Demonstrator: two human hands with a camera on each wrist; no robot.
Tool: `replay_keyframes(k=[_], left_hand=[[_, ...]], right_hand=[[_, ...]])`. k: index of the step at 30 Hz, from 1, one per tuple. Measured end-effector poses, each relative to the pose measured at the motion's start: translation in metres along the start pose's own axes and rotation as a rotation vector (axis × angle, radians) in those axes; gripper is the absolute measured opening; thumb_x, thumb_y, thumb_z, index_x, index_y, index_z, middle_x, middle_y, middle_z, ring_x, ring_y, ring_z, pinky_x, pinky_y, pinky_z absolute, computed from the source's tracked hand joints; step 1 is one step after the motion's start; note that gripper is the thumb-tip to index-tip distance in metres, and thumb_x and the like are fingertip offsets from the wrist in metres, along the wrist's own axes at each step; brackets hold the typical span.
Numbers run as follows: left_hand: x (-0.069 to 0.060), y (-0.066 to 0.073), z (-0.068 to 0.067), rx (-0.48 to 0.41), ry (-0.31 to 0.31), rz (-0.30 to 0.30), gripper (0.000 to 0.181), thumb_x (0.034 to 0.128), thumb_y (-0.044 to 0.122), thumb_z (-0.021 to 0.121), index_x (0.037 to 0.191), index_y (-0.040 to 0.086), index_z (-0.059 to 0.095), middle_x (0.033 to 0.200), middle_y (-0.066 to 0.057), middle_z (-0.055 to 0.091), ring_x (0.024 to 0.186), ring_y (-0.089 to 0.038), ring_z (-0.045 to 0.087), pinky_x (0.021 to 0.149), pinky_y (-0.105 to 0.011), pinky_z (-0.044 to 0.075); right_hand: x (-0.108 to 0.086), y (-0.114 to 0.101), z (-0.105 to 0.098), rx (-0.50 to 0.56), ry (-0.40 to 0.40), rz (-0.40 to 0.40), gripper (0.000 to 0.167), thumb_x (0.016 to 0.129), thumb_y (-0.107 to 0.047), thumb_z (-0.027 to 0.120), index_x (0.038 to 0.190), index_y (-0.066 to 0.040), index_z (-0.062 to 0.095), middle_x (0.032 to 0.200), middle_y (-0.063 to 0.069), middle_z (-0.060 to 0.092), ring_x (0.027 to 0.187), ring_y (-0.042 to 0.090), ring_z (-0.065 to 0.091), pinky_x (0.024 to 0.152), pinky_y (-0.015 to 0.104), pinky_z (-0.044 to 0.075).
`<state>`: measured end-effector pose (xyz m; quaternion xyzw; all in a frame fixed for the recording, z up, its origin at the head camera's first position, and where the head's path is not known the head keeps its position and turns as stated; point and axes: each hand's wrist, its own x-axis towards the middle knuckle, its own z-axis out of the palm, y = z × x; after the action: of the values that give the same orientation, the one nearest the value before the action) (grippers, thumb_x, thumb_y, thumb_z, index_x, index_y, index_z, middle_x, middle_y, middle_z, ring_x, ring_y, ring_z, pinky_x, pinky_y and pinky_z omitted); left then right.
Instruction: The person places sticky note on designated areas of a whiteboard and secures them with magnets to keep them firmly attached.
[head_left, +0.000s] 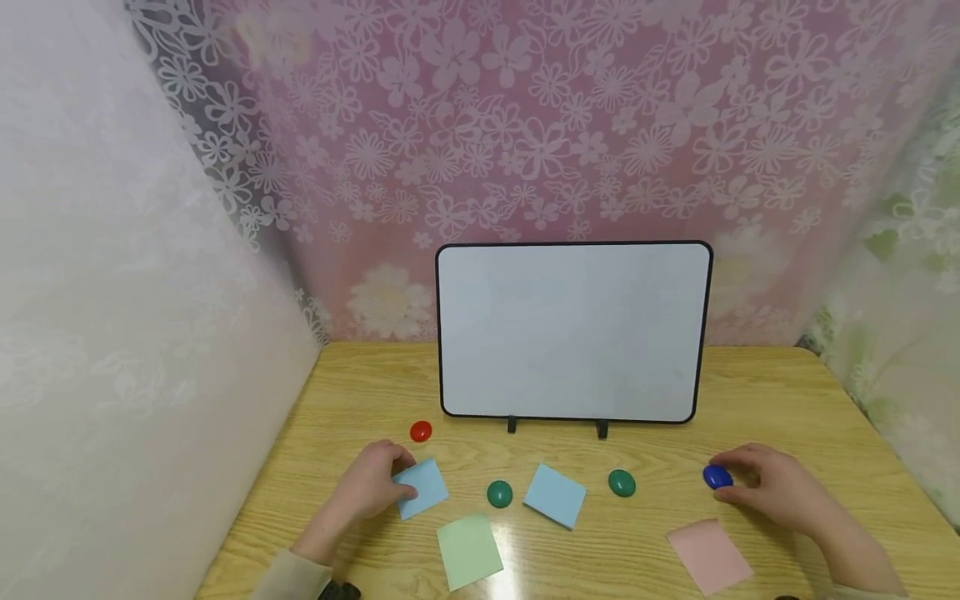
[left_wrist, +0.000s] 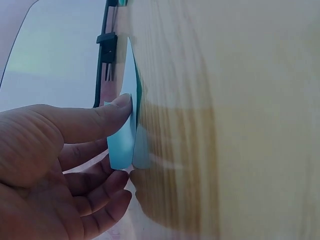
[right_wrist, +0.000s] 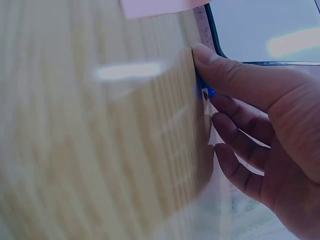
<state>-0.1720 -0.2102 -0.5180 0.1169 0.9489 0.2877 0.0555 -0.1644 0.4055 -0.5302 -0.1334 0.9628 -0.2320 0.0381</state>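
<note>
My left hand (head_left: 375,482) pinches a blue sticky note (head_left: 426,490) by its left edge, thumb on top. In the left wrist view the note (left_wrist: 122,145) bends between thumb and fingers, low over the table. At the right, my right hand (head_left: 780,490) holds a round blue magnet (head_left: 717,477) between thumb and index finger. The right wrist view shows only a sliver of that magnet (right_wrist: 206,87) behind the thumb. A pink sticky note (head_left: 710,557) lies just below the right hand. Near the left hand are a red magnet (head_left: 421,431) and a green sticky note (head_left: 470,551).
A whiteboard (head_left: 573,333) with a black frame stands at the back of the wooden table (head_left: 375,375) on small black feet. Between the hands lie a second blue sticky note (head_left: 555,497) and two green magnets, one left (head_left: 499,493) and one right (head_left: 622,482) of it.
</note>
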Motion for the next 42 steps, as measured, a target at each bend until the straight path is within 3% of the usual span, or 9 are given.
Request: replay_keyframes(k=[8,13,20,33,42], left_hand=[[0.003,-0.004,0.004,-0.051,-0.020,-0.047,0.030,0.0811,0.009,0.094,0.105,0.008,0.077,0.093,0.003,0.067,0.085,-0.016,0.060,0.079,-0.039,0.054],[0.002,-0.004,0.005,-0.087,0.003,-0.056,0.023,0.0860,0.002,0.089,0.104,0.007,0.076,0.088,0.003,0.064,0.080,-0.016,0.056,0.073,-0.033,0.050],[0.000,-0.005,0.006,-0.125,0.045,-0.066,0.014,0.0929,-0.005,0.078,0.099,0.007,0.077,0.083,0.003,0.061,0.077,-0.016,0.053,0.068,-0.030,0.048],[0.004,-0.013,0.008,-0.184,0.061,-0.115,0.010,0.0919,-0.003,0.080,0.096,0.007,0.079,0.083,0.002,0.065,0.077,-0.015,0.058,0.068,-0.030,0.052],[0.002,-0.009,0.004,-0.200,0.065,-0.128,0.008,0.0933,0.000,0.080,0.095,0.007,0.080,0.083,0.001,0.067,0.077,-0.015,0.058,0.068,-0.031,0.052]], right_hand=[[-0.001,0.003,0.000,0.011,0.010,0.006,0.047,0.084,-0.041,0.092,0.120,-0.013,0.079,0.119,0.007,0.074,0.111,0.040,0.069,0.089,0.047,0.057],[-0.001,0.004,0.000,0.018,0.006,0.014,0.046,0.085,-0.041,0.092,0.119,-0.013,0.079,0.119,0.005,0.074,0.110,0.037,0.069,0.088,0.041,0.058],[0.001,0.001,-0.002,0.018,-0.002,0.014,0.047,0.084,-0.042,0.092,0.119,-0.013,0.078,0.119,0.006,0.074,0.111,0.039,0.069,0.090,0.044,0.057],[0.001,0.004,-0.001,0.036,-0.014,0.025,0.048,0.086,-0.043,0.091,0.120,-0.013,0.078,0.120,0.005,0.074,0.109,0.034,0.070,0.087,0.037,0.057],[0.000,0.005,0.001,0.036,0.000,0.024,0.045,0.087,-0.041,0.091,0.119,-0.014,0.078,0.120,0.005,0.074,0.108,0.033,0.071,0.085,0.035,0.057]])
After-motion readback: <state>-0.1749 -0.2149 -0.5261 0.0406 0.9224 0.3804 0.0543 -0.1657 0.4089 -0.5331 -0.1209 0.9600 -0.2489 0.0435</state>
